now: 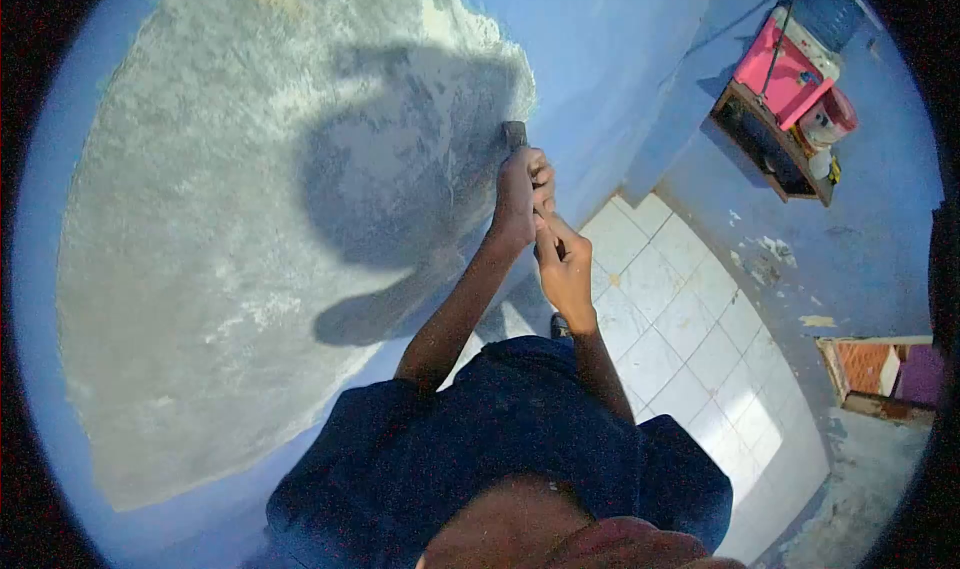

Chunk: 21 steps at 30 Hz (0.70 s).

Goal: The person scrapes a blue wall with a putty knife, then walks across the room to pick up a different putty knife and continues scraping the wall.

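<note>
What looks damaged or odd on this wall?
A large patch of the blue wall is stripped to bare grey plaster. Both hands, left and right, grip a scraper at its edge. Paint flakes off near the shelf.

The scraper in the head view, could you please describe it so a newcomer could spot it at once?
Start at the big grey scraped patch on the blue wall. At its right edge, the left hand and right hand grip one tool. The scraper is the small dark blade above the fists, pressed to the wall.
</note>
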Tool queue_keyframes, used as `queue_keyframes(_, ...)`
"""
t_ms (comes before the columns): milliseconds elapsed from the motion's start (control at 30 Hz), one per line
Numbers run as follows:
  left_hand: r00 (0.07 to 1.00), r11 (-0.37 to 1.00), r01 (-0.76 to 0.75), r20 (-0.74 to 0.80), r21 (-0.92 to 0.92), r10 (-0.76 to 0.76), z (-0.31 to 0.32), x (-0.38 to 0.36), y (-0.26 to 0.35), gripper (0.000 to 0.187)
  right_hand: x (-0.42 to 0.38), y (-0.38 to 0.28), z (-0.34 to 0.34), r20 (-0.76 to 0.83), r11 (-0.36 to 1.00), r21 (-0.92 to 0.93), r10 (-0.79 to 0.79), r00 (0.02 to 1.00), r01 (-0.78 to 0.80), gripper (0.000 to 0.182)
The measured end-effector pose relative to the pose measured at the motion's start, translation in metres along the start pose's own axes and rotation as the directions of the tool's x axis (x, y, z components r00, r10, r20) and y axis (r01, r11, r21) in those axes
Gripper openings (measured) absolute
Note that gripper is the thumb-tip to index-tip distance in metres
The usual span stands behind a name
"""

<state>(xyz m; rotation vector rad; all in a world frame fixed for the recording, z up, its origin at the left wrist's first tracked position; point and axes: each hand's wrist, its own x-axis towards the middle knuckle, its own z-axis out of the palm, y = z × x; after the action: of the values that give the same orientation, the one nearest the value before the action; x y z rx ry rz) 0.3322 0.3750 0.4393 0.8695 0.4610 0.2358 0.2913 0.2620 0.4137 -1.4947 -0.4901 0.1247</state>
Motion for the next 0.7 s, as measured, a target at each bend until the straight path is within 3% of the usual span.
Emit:
queue_keyframes(100,0.997,0.998,0.053,0.050,0.018,-0.054,0.002,-0.001,0.000,0.023,0.013,0.005,-0.005,0.017,1.000,-0.016,0.008,1.000,-0.008,0.020)
queue_keyframes(133,0.995,0.996,0.087,0.053,0.002,-0.087,0.004,-0.009,-0.002,0.023,0.011,0.003,-0.010,0.047,0.988,0.008,0.153,0.987,-0.153,0.019)
queue_keyframes(167,0.993,0.995,0.095,0.071,-0.004,-0.095,0.008,-0.008,0.003,0.023,0.004,0.001,-0.010,0.053,0.992,-0.015,0.127,0.990,-0.127,0.019)
queue_keyframes(200,0.997,0.993,0.035,-0.061,-0.109,-0.041,0.011,-0.018,-0.001,0.023,-0.001,0.001,-0.008,0.050,0.997,-0.030,0.077,0.996,-0.076,0.020)
queue_keyframes(300,0.999,0.999,-0.033,-0.044,-0.001,0.033,0.008,-0.004,0.004,0.024,0.006,0.005,-0.004,0.022,0.999,-0.035,-0.003,1.000,0.004,0.020)
queue_keyframes(333,0.999,0.999,-0.035,0.037,0.013,0.035,0.013,0.002,0.006,0.024,0.014,0.002,-0.010,0.038,0.999,-0.015,0.046,0.998,-0.045,0.020)
queue_keyframes(400,0.998,0.996,0.059,-0.013,-0.064,-0.060,0.005,-0.010,-0.007,0.023,0.013,-0.011,-0.018,0.062,0.990,-0.027,0.137,0.989,-0.135,0.021)
queue_keyframes(567,0.999,1.000,0.022,0.038,-0.010,-0.022,0.008,0.003,0.007,0.022,0.012,0.011,-0.004,-0.038,0.993,-0.060,-0.102,0.994,0.100,0.022)
queue_keyframes(633,0.999,0.995,0.026,-0.039,-0.098,-0.030,0.017,-0.004,0.001,0.019,0.016,-0.005,-0.022,0.067,0.980,0.014,0.196,0.978,-0.198,0.022)
queue_keyframes(700,0.995,0.986,0.025,-0.087,-0.162,-0.040,0.014,-0.017,0.002,0.017,0.002,-0.002,-0.019,0.079,0.999,-0.051,0.004,0.997,0.000,0.022)
